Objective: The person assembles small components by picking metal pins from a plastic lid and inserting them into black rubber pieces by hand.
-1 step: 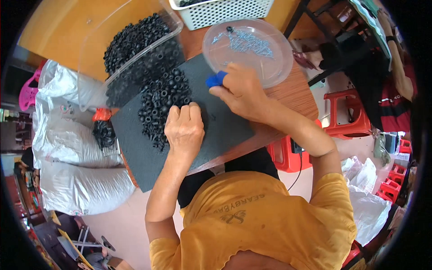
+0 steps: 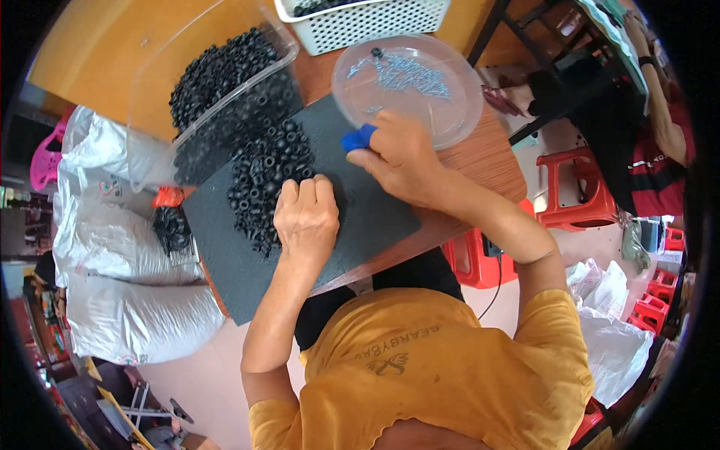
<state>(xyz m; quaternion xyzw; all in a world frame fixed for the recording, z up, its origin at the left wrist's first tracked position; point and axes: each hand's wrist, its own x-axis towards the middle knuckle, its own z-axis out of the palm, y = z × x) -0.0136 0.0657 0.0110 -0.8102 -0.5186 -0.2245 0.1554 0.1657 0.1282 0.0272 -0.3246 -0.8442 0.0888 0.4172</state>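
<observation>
Left hand (image 2: 307, 214) at rings (image 2: 268, 169), right hand (image 2: 405, 156) by tray rim (image 2: 475, 116) — bare mat (image 2: 379, 217) between

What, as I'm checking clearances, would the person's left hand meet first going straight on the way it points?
Most likely the pile of black pieces on the dark mat, just beyond the left hand; depth is unclear, so it might pass above them.

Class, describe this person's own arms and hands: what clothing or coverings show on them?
Short mustard-yellow sleeves end above the elbows, leaving both forearms bare. The left hand shows no glove, and neither wrist carries a band. Blue material shows at the fingertips of the right hand; whether worn is unclear.
</observation>
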